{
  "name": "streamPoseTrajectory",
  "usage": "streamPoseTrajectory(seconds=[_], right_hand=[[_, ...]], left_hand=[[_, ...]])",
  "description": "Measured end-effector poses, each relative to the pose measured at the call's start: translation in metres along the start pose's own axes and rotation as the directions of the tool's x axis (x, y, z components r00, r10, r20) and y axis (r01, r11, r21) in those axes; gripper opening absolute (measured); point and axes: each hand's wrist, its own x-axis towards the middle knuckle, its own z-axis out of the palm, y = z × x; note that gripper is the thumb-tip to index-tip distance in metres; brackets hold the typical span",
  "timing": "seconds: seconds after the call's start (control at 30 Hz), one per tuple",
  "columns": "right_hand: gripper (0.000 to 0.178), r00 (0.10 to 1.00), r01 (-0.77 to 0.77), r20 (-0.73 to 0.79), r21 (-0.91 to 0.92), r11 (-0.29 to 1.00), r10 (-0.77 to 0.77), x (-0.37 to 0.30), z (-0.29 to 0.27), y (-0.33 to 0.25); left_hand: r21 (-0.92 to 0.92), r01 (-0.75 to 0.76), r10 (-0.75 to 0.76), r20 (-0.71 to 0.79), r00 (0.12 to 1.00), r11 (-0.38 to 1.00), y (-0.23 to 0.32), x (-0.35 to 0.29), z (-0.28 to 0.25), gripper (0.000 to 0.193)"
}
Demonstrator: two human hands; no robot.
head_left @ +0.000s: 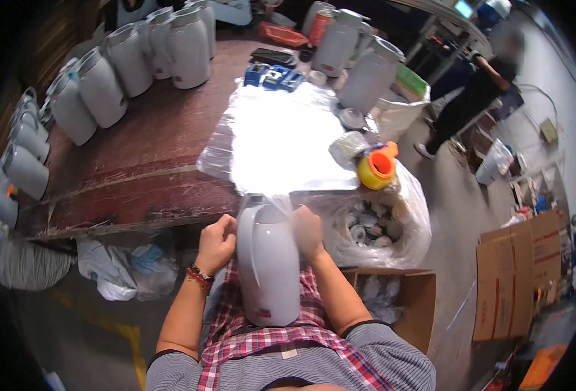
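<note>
A grey vacuum jug (271, 267) with a curved handle stands between my forearms, its base against my checked apron (301, 339) and its top toward the table edge. Clear plastic film (271, 199) lies over its mouth. My left hand (217, 246) is closed beside the jug's upper left side, fingers curled; whatever they hold is too thin or hidden to make out. On the other side, my right hand (309, 233) is close to the jug, its fingers smeared by motion. Beyond the jug, a stack of clear plastic bags (288, 137) shines brightly on the table.
More grey jugs (102, 88) line the table's left side; others (369, 75) stand at its back right. An orange-and-yellow tape dispenser (376, 168) sits at the near right corner. Below it are a plastic-lined bin of lids (415, 225) and a cardboard box (418, 306). A person (473, 91) stands beyond.
</note>
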Motion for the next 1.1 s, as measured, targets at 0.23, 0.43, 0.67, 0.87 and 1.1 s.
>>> streamPoseTrajectory(seconds=[0.23, 0.43, 0.67, 0.87, 1.1], right_hand=[[0.038, 0.975, -0.17, 0.129, -0.076, 0.982, 0.179, -0.003, -0.022, -0.021], [0.039, 0.929, 0.097, 0.366, -0.401, 0.911, 0.063, -0.01, -0.035, -0.026], [0.023, 0.911, -0.192, 0.359, -0.064, 0.979, 0.202, -0.043, -0.052, 0.013], [0.013, 0.95, -0.295, 0.24, 0.487, 0.822, 0.199, -0.02, -0.062, -0.086], [0.017, 0.848, -0.437, 0.461, 0.33, 0.837, 0.262, -0.074, -0.108, -0.046]], left_hand=[[-0.11, -0.094, 0.12, 0.251, 0.961, 0.989, 0.018, 0.008, 0.0, 0.018], [0.118, -0.383, 0.386, -0.008, 0.922, 0.916, 0.012, 0.004, 0.005, 0.014], [-0.116, -0.059, 0.088, 0.261, 0.961, 0.991, 0.002, -0.007, 0.005, 0.019], [0.012, -0.509, 0.508, -0.072, 0.858, 0.861, 0.042, -0.02, 0.012, 0.005], [0.111, -0.606, 0.606, 0.038, 0.794, 0.787, 0.044, -0.082, 0.012, 0.011]])
